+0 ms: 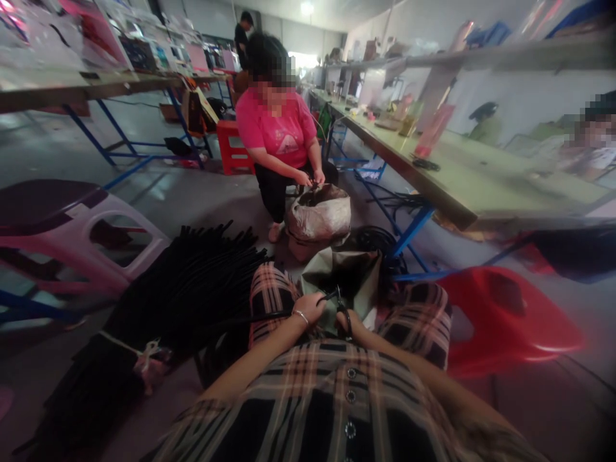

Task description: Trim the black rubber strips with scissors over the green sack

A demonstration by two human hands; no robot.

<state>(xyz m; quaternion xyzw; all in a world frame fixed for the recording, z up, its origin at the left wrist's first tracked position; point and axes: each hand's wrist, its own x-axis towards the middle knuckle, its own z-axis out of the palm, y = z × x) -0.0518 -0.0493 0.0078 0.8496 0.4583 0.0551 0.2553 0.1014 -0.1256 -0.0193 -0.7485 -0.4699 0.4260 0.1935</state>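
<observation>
My left hand [310,308] is closed around a black tube-like strip [269,316], whose short end sticks out past the fingers toward the right. In my right hand [353,324] is a pair of scissors [341,301] with dark handles, its blades pointing up close to the strip's end. Whether the blades touch the strip I cannot tell. Just beyond both hands, between my knees, an open pale sack [321,268] shows a dark inside. A large bundle of similar black strips [192,276] lies on the floor at my left, bound with a light tie [120,343].
Facing me, a seated person in a pink shirt [283,125] works over another sack [320,218]. A pink stool [91,237] stands left, a red stool [510,314] right. A long workbench [462,167] with blue legs runs along the right; another table [86,86] is at left.
</observation>
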